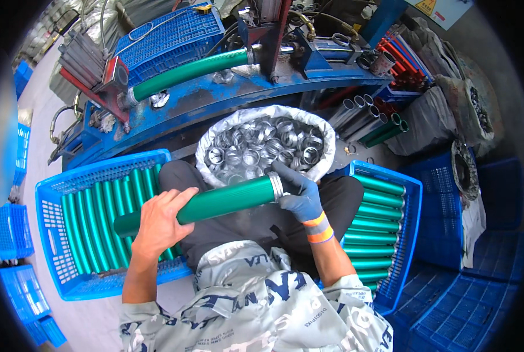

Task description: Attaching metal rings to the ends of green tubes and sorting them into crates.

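Gripping the green tube [215, 202] across your lap, your bare left hand [159, 220] wraps its fingers around the shaft near the plain end, while your gloved right hand [300, 193] pinches the silver ring [276, 186] at the far end between thumb and fingertips. The tube lies nearly level over your knees, its long axis running from lower left to upper right, ringed end aimed toward the right-hand blue crate [411, 193] and just below the white sack of metal rings [262, 144]. Judging by the pose, you are seating a ring onto the tube's end; the next move looks to call for a square, even press so the ring does not cock sideways. More green tubes fill the left blue crate [51, 193], and another sits clamped in the blue machine [227, 94] ahead.
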The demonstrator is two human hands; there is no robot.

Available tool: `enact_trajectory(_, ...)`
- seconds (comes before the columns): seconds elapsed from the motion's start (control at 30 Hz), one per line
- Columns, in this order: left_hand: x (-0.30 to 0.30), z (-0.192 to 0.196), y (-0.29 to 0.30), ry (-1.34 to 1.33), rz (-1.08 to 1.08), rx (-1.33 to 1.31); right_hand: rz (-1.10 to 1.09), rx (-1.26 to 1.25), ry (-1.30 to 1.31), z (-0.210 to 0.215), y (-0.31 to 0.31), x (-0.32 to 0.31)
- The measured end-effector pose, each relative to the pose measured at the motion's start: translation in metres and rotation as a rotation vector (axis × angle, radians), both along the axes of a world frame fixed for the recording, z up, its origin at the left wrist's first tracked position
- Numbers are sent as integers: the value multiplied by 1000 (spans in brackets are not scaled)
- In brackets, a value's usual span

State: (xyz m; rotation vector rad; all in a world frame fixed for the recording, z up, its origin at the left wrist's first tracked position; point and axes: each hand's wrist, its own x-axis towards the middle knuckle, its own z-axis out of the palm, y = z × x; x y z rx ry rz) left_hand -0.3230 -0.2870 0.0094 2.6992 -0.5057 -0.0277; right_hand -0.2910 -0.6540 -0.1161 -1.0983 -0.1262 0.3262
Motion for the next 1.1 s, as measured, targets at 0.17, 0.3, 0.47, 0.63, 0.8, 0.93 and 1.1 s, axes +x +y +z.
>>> enact_trajectory(0.17, 1, -11, -4, -13, -3, 12, 19, -77, -12, -5, -2, 4)
enact_trajectory(0.3, -1, -30, -6, -49, 33, 3, 39, -169, 52, 0, 2, 20)
enact_trajectory(0.47, -11, -21, 4, -17, 204, -246, -161, -894, -139, -31, -56, 99)
enact_trajectory(0.63, -16, -23, 7, 40, 392, -744, 164, -2155, -300, -111, -69, 135)
enact_trajectory(0.8, -14, -46, 4, -136, 435, -1242, 43, -2270, -442, -131, -59, 130)
enact_trajectory(0.93, -15, -55, -8, -15, 542, -1666, -302, -890, -125, -111, -59, 104)
enact_trajectory(1.1, -15, -72, -29, 191, 698, -1994, -50, 661, 330, -11, 11, 33)
